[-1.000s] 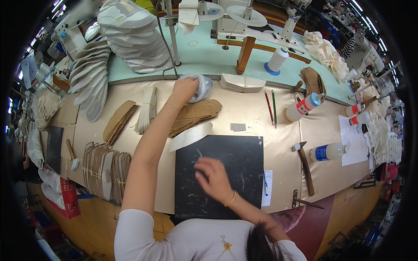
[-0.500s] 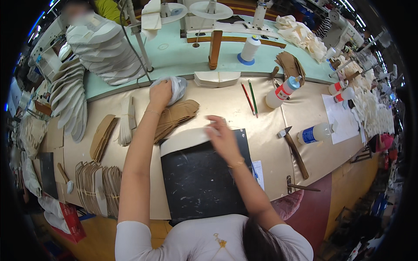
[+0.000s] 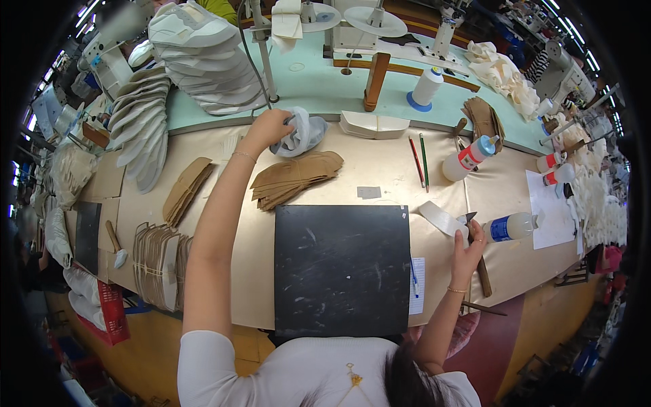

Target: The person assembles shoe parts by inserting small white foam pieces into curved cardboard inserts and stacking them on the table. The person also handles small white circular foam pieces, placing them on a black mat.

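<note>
My left hand [image 3: 270, 130] reaches to the far side of the table. Its fingers are curled at the rim of a pot lined with grey plastic [image 3: 303, 134], and a small dark thing shows at the fingertips, too little of it to name. At the right, my right hand [image 3: 469, 249] pinches a white curved strip of material [image 3: 441, 218] by its near end. The strip is held beside the head of a hammer [image 3: 484, 275]. A black board [image 3: 342, 271] lies flat in front of me. Beyond it sits a fanned stack of brown card pieces [image 3: 296, 178].
Glue bottles [image 3: 469, 157] [image 3: 510, 227] and two pencils [image 3: 424, 159] are to the right. More brown bundles [image 3: 157, 261] lie left, near a small wooden-handled tool [image 3: 114, 244]. Stacked white shoe uppers [image 3: 203, 64] and a thread cone [image 3: 425, 88] stand at the back.
My right hand has moved right, carrying the white strip off the black board to beside the hammer. My left hand stays at the plastic-lined pot. The whole view has shifted.
</note>
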`<action>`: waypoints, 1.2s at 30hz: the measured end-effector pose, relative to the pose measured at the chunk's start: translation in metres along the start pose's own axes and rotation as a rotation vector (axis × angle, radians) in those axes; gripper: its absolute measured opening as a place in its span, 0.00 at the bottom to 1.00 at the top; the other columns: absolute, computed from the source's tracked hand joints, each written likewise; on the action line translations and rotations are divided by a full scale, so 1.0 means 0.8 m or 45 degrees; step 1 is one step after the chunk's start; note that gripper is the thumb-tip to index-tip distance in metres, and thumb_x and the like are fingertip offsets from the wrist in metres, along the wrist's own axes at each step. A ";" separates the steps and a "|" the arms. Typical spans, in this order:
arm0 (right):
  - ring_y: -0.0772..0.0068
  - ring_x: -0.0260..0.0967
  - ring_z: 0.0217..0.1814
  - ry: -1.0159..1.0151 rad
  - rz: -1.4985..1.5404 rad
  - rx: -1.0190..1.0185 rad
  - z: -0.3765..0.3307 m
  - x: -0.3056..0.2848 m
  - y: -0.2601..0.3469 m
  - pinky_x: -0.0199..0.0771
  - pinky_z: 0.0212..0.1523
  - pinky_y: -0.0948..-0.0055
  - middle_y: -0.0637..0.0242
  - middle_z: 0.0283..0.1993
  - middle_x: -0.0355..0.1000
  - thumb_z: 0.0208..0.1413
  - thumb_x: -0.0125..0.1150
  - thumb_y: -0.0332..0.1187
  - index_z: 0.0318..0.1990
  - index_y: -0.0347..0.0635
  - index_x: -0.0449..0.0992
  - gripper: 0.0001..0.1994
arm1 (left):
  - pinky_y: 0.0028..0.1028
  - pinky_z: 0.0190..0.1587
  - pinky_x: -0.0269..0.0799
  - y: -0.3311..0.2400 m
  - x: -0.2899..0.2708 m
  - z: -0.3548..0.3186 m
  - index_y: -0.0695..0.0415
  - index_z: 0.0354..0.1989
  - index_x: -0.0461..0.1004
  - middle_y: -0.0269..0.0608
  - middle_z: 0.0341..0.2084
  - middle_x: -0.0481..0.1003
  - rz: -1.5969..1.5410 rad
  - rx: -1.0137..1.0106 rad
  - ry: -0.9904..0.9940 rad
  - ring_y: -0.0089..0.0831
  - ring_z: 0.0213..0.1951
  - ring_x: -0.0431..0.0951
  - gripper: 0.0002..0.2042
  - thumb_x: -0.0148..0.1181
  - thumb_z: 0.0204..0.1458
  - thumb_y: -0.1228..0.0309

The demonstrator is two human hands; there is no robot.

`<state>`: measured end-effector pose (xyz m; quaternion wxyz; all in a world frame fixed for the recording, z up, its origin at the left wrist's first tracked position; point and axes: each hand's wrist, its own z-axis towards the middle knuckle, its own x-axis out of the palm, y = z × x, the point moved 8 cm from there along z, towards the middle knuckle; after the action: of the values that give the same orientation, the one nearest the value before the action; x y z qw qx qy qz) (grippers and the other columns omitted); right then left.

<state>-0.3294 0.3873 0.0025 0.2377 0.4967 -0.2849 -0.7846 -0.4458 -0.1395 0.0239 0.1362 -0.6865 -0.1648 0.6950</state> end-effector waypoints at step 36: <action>0.63 0.66 0.56 0.869 0.899 -0.158 -0.163 0.122 0.192 0.69 0.53 0.71 0.56 0.58 0.64 0.57 0.52 0.21 0.59 0.39 0.67 0.20 | 0.31 0.39 0.79 -0.155 0.193 -0.316 0.57 0.48 0.70 0.44 0.38 0.76 -2.748 -0.627 0.106 0.36 0.41 0.80 0.13 0.51 0.62 0.62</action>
<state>-0.2346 0.1846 -0.0007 0.5979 0.5833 -0.2945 -0.4643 -0.2013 0.0481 -0.0656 0.5357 -0.2133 -0.8056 0.1360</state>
